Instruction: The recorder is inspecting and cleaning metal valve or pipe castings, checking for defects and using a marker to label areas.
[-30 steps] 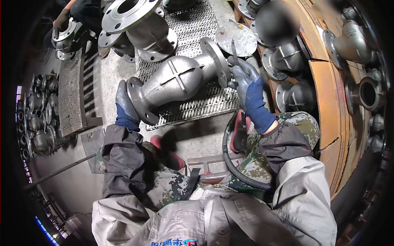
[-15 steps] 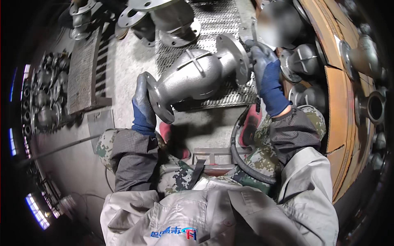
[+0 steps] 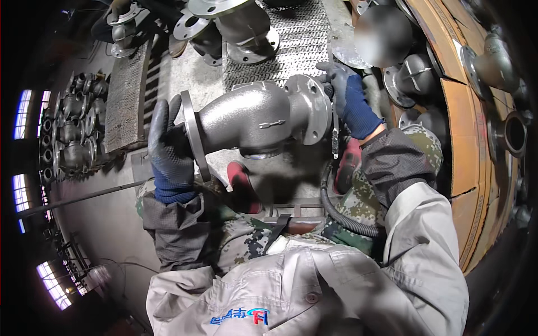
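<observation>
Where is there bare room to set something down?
Grey floor beyond the held valve body, between textured bench and grated plate; also that plate's right stretch, beside the standing valve bodies. Crowded: castings beside cardboard, and the far-left pile.

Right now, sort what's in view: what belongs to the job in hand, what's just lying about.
Seemingly in use:
- silver flanged casting, between left hand and right hand
- slim tool, in the right hand

Apparently lying about:
- upright flanged casting, farther off
- cluster of castings, far left
- brown cardboard, right

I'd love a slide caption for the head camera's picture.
Gloved left hand and right hand at opposite ends of a grey flanged casting, cardboard to the right.
</observation>
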`<state>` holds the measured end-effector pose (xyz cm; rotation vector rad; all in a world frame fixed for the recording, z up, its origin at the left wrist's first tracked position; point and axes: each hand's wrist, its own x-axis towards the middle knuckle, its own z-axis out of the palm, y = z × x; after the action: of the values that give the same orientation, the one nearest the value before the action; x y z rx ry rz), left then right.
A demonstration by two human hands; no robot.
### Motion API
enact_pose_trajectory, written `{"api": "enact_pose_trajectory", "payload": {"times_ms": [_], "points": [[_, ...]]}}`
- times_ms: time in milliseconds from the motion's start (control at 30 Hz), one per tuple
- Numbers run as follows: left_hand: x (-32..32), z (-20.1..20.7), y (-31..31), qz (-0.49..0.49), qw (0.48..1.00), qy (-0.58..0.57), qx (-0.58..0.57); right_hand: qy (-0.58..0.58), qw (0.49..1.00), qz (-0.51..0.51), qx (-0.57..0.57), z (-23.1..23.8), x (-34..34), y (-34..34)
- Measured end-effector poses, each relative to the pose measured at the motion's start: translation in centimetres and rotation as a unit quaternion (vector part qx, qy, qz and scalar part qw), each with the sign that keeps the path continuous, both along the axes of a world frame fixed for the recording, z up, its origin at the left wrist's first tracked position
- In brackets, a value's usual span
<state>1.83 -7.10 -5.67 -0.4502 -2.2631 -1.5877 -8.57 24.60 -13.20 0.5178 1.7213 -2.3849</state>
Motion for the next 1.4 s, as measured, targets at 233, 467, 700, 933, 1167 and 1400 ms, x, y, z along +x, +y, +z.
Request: {"api": "enact_pose_trajectory", "payload": {"times_ms": [233,467,700,933,1167,1400], "points": [[-0.8,1.2,1.2,0.013,0.952,-0.118,0.282,0.001,1.0,-0.027,0.007,-1.1,-0.5,0.4],[-1.9,1.9,2.0,0.053,0.994,-0.047,0.083,-0.008,1.0,-0.022,0.006,0.6,0.1,0.6],[-2.9,4.5,5.8,0.039,0.978,-0.194,0.069,0.138,0.987,-0.006,0.076,6.5,1.6,1.2],[-3.3,7.1,9.9,-0.077,0.983,-0.156,-0.056,0.161,0.974,0.14,0.074,10.8,1.5,0.3],[-4.7,4.8,10.8,-0.002,0.995,-0.049,0.089,0.098,0.978,0.17,0.073,11.7,1.5,-0.5],[-3.7,3.2,5.1,-0.029,0.918,-0.354,0.179,0.148,0.967,0.205,0.028,11.9,5.9,-3.4]]}}
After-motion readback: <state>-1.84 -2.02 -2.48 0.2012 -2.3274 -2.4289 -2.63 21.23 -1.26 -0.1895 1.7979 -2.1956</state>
